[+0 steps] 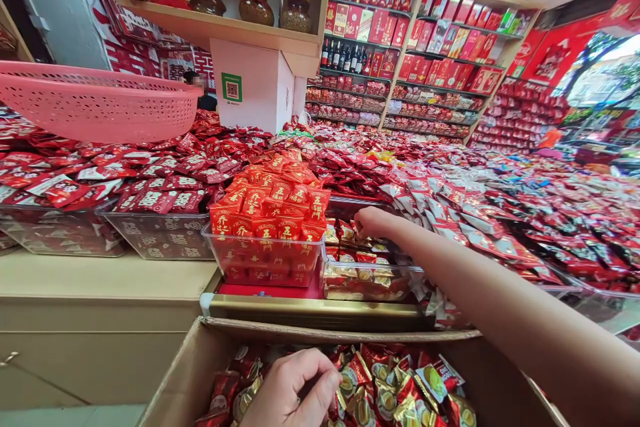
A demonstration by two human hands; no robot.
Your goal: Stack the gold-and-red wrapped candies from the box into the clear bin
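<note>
Over the cardboard box (pixel 175 373) at the bottom, my left hand (pixel 299 383) is curled with thumb and forefinger together, near the red and gold candies (pixel 385 390) in it; anything between its fingertips is too hidden to name. My right hand (pixel 371 222) reaches across to a clear plastic bin (pixel 367 282) beyond the box. Its fingers are bent inward, just above the wrapped candies (pixel 350 232) at the bin's back, and what they hold, if anything, cannot be seen.
Left of that bin, a clear bin holds stacked orange-red packets (pixel 270 207). A pink basket (pixel 100 103) rests on packets at the left. More filled bins spread right under my right forearm. A wooden cabinet (pixel 210 27) overhangs the back left.
</note>
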